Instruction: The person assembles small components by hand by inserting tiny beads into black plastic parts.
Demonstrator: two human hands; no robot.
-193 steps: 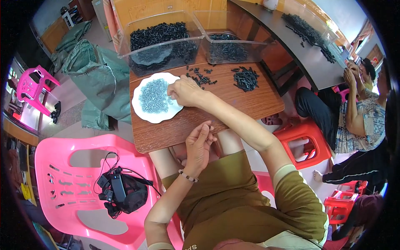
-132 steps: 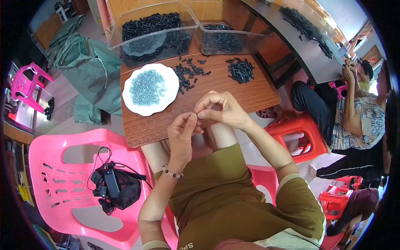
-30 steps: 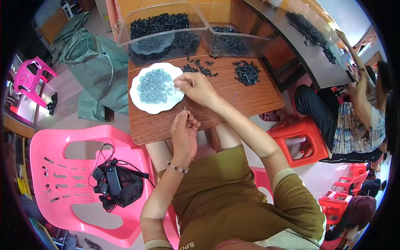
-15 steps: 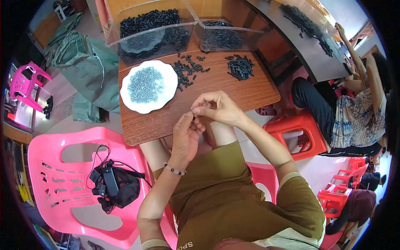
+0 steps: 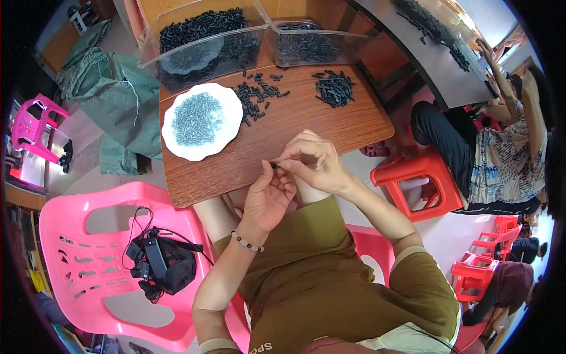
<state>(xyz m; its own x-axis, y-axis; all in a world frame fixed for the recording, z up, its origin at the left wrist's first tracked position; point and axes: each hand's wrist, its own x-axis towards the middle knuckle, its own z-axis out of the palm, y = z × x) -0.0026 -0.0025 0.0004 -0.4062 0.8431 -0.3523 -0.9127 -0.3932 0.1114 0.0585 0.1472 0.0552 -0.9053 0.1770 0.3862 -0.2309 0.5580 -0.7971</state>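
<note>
A small black piece [image 5: 275, 166] sits in the left hand's [image 5: 272, 199] fingertip pinch; the right hand's [image 5: 313, 163] narrow pinch meets it—contents too tiny to tell. It looks light, stiff, perhaps slippery—best gripped by its sides. The white scalloped plate [image 5: 232, 126] holds clear slivers [image 5: 196, 121]; the larger clear bin [image 5: 205, 45] and smaller clear bin [image 5: 349, 51] hold black tubes [image 5: 203, 26].
</note>
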